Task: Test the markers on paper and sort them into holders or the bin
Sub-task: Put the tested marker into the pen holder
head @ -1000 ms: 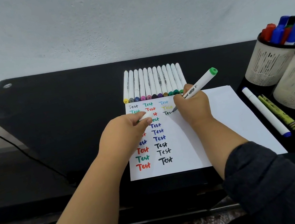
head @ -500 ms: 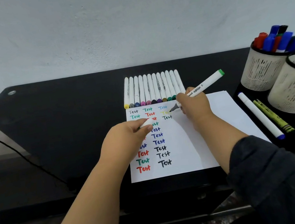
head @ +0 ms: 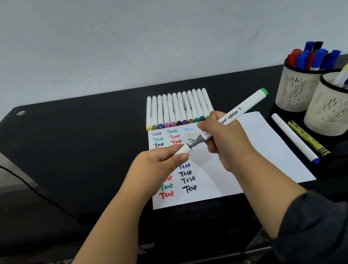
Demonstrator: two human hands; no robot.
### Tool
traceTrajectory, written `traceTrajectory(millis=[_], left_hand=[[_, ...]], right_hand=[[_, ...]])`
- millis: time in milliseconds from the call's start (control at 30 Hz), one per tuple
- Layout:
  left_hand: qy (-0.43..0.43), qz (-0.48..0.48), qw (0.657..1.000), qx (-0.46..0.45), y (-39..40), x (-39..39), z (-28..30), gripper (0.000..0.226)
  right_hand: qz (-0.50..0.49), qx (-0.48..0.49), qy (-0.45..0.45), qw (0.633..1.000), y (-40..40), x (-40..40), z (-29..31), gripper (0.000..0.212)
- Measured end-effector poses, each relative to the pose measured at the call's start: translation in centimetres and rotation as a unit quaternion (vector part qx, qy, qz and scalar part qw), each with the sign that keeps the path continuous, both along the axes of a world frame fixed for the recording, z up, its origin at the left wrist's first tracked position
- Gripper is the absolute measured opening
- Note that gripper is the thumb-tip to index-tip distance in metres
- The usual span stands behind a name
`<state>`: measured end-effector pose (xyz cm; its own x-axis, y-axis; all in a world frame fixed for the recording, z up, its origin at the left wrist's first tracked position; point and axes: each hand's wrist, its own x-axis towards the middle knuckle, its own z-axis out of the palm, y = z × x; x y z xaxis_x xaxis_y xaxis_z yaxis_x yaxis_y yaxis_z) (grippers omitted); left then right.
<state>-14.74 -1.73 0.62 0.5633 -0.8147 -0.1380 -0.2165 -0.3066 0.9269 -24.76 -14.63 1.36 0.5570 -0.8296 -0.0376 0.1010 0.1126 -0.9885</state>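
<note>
My right hand [head: 226,141] grips a white marker with a green end [head: 241,108], held above the paper with its dark tip pointing down-left. My left hand [head: 158,165] pinches the marker's white cap [head: 182,150], whose open end sits right at the marker's tip. Below both hands lies a white paper sheet [head: 252,148] covered with coloured "Test" words. A row of several white markers [head: 178,109] lies side by side just beyond the paper's far edge.
Two beige mesh holders stand at the right: the far holder [head: 296,91] with red and blue markers, the near holder [head: 337,112] with a few more. A white marker [head: 293,137] and a yellow-green crayon [head: 308,138] lie in a black tray beside them. A black cable [head: 21,179] crosses the table's left.
My right hand lifted the marker's tip off the paper. My left hand rose from the sheet and brought the cap up to the tip.
</note>
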Motion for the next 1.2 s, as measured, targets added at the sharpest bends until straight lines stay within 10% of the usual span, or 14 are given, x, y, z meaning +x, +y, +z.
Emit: traceTrajectory(millis=[1200], left_hand=[[0.100, 0.032, 0.994, -0.017, -0.4, -0.6, 0.9, 0.008]], right_hand=[[0.005, 0.073, -0.008, 0.997, 1.8, 0.7, -0.7, 0.037]])
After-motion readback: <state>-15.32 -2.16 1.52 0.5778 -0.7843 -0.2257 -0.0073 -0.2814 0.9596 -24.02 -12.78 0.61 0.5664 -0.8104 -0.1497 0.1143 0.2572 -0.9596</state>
